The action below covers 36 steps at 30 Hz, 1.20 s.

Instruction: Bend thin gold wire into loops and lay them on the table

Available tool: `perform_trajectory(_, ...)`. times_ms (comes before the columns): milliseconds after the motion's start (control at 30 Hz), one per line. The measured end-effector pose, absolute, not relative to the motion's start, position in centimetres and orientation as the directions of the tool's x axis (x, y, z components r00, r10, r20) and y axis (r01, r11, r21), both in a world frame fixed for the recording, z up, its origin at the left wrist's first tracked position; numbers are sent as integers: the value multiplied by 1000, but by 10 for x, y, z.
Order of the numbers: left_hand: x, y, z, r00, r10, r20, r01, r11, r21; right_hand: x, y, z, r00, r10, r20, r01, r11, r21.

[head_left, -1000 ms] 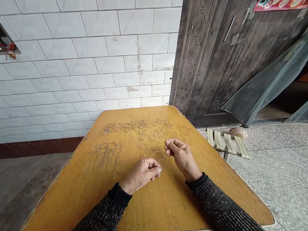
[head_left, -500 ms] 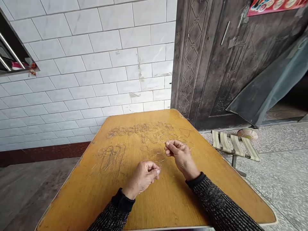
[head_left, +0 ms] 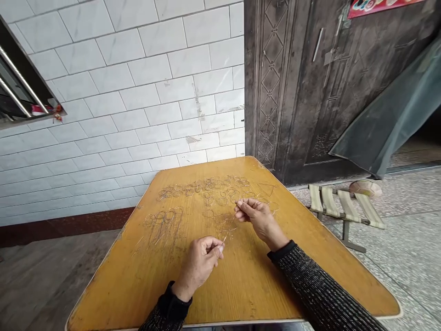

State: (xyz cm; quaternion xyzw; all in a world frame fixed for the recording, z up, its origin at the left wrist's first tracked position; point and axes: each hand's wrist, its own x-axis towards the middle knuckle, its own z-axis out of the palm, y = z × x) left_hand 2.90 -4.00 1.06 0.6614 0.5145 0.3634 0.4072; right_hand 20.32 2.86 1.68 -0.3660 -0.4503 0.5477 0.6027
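My left fingers (head_left: 216, 253) and right fingers (head_left: 243, 209) pinch narrowly on a thin wire (head_left: 225, 237) above the worn, yellow-brown desk (head_left: 248, 285); bent wire loops (head_left: 211, 185) lie beyond them, a white tiled wall (head_left: 148, 82) rises farther ahead, and a strap-seated stool (head_left: 330, 203) stands off to their right.

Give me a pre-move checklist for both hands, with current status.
1. Left hand pinching wire: ok.
2. Right hand fingertips pinched on wire: ok.
3. One wire running unbroken between both hands: cannot tell, too thin to trace.
4. Left wire bundle apart from left hand: ok.
5. Right hand well away from the wire loops: not ok, some lie close by in view.
6. Right sleeve away from wires: ok.
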Motion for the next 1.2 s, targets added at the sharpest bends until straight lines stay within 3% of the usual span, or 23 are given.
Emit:
perform_trajectory(167,-13,-51,16,-22,989,149,499,-119,859,198,23,19,-90,992,90,-237,66,-969)
perform_trajectory(300,-51,-44,22,-136,964,228,723,-61,688,198,23,18,-106,993,48,-221,24,-975)
perform_trajectory(500,-71,-25,6,-26,989,145,908,-37,417,199,23,19,-110,993,45,-205,22,-978)
perform_trajectory(700,-65,-23,1,-20,991,132,941,-26,336,199,23,20,-111,993,42,-191,21,-981)
perform_trajectory(967,-61,-25,10,-53,984,172,978,16,208,200,24,18,-127,990,69,-190,44,-981)
perform_trajectory(1133,-55,-40,22,-32,966,257,999,41,-28,201,30,13,-111,989,95,-160,76,-984)
perform_trajectory(1200,-49,-45,30,-12,958,286,997,32,-64,202,33,10,-106,988,110,-84,102,-991)
